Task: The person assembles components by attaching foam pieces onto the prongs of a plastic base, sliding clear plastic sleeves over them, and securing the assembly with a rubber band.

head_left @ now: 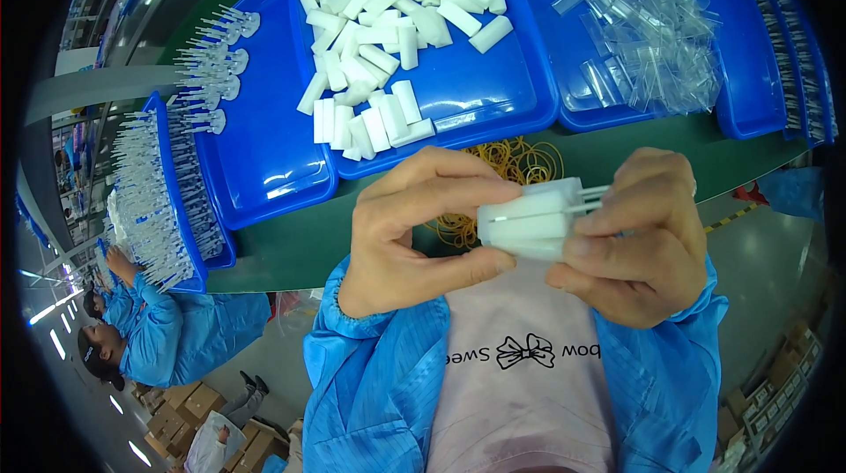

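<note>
In front of my chest, both hands hold a bundle of white foam blocks (529,224). Thin pale rods run along it and stick out at its right end. My left hand (419,230) pinches the left end between thumb and fingers. At the other end, my right hand (643,248) grips the blocks and rods with bent fingers. Just behind the bundle, a heap of yellow rubber bands (520,160) lies on the green table (308,248), partly hidden by my hands.
Loose white foam blocks (379,23) lie in a middle blue tray (493,94). Clear plastic pieces (652,32) fill a tray at right. Pronged white parts (145,191) crowd the left racks; several more (225,63) rest by a blue tray. A co-worker (181,336) sits at left.
</note>
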